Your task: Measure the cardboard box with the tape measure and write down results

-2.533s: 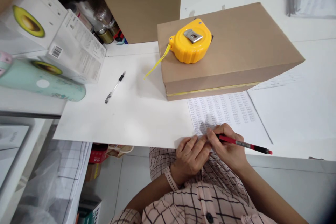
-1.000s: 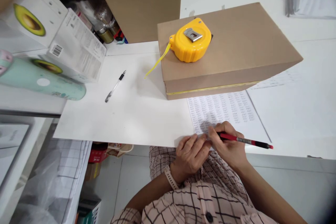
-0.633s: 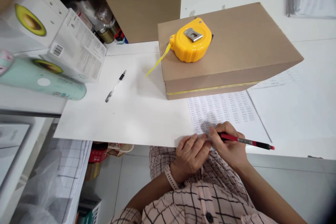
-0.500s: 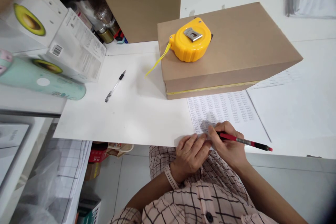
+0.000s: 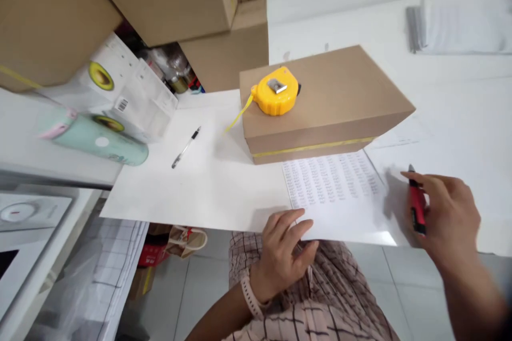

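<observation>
Beside the sheet (image 5: 332, 192), right hand (image 5: 448, 216) grips pen (image 5: 416, 208).

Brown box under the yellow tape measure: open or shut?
Shut. The brown box has a flat, unbroken top, a yellow tape strip runs along its front seam, and the tape measure rests on it.

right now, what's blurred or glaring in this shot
Head view: the right hand and its pen are smeared, the bottle at left too; the tape measure is sharp; glare on the near edge of the sheet, the hand's shadow beside it.
</observation>
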`<state>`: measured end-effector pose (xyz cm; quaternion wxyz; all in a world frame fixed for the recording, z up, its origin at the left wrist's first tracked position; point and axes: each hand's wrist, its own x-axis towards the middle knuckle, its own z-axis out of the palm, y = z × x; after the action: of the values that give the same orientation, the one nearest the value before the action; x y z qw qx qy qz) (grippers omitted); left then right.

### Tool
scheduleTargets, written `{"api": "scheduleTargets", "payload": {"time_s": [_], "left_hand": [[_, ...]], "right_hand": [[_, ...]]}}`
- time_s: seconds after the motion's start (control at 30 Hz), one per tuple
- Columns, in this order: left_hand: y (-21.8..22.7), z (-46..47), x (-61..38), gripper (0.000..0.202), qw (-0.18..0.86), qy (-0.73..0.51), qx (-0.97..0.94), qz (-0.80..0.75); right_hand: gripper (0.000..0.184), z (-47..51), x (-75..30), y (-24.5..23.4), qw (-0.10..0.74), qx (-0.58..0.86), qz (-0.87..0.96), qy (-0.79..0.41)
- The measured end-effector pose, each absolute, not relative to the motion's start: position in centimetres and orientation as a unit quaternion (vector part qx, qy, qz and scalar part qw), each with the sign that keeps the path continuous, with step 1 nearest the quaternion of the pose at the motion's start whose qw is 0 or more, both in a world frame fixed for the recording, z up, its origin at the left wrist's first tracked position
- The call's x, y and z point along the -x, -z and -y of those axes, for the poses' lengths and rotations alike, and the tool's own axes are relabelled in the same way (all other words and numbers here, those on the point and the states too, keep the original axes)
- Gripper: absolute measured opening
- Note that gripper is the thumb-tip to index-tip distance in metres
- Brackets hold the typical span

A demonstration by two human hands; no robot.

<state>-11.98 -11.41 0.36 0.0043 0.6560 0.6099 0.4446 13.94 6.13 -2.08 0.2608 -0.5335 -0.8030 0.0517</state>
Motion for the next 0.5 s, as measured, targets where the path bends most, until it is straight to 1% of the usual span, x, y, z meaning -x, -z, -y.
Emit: {"api": "scheduleTargets", "payload": {"time_s": [0.03,0.07,0.17,0.23,0.3,0.4,0.43,0.5], "left_hand": [[-1.6,10.8,12.7,0.024,-0.013,-0.455,-0.644,-0.614],[-3.0,10.1,13.5,0.024,-0.047,-0.463,-0.634,-0.618],[-7.3,6.8,16.1,0.029,-0.169,-0.472,-0.61,-0.614],[-9.7,4.1,17.7,0.034,-0.207,-0.471,-0.603,-0.61],[-11.6,1.1,19.0,0.046,-0.188,-0.453,-0.607,-0.626],[-13.0,-2.9,20.5,0.074,-0.083,-0.398,-0.609,-0.681],[-13.2,-3.8,20.8,0.079,-0.048,-0.383,-0.602,-0.7],[-13.3,-5.0,21.0,0.078,-0.008,-0.377,-0.572,-0.729]], "right_hand": [[0.055,-6.7,-14.8,2.6,0.235,0.516,0.823,-0.036],[0.058,-7.3,-15.4,3.2,0.227,0.509,0.83,-0.024],[0.056,-8.4,-15.8,4.7,0.251,0.521,0.816,-0.004],[0.056,-8.8,-15.6,5.4,0.267,0.521,0.811,-0.018],[0.055,-9.1,-15.6,5.8,0.278,0.518,0.808,-0.045],[0.052,-9.4,-16.0,6.3,0.286,0.513,0.805,-0.086],[0.051,-9.4,-16.3,6.4,0.289,0.515,0.801,-0.097],[0.048,-9.4,-16.8,6.7,0.305,0.528,0.783,-0.121]]}}
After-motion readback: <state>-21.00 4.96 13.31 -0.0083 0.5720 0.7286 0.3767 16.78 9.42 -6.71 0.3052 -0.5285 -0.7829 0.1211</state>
